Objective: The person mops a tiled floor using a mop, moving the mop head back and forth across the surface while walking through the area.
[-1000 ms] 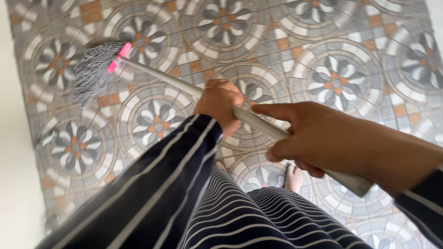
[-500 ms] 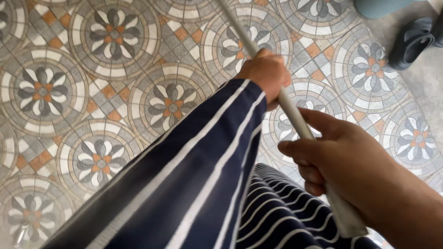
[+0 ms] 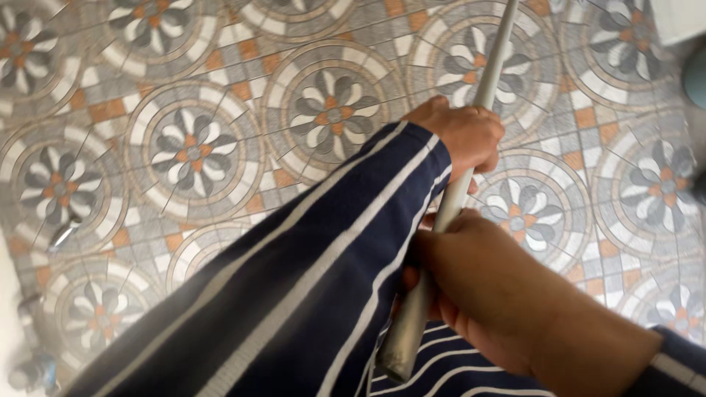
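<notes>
a long grey metal mop pole [image 3: 479, 117] is held in both hands, running from the top edge down to its blunt end near the bottom of the frame, above the patterned grey, white and orange floral floor tiles [image 3: 191, 154]. the left hand [image 3: 463, 136], in a navy sleeve with white stripes [image 3: 309, 279], is clenched around the pole higher up. the right hand [image 3: 485, 287] is wrapped around it lower, near the end. the mop head is out of view.

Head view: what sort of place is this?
Probably a tiled floor in a home, perhaps a porch or entry. Patterned floor tiles with grey flowers and orange squares fill the view, and both hands, left hand and right hand, grip a grey pole.
</notes>
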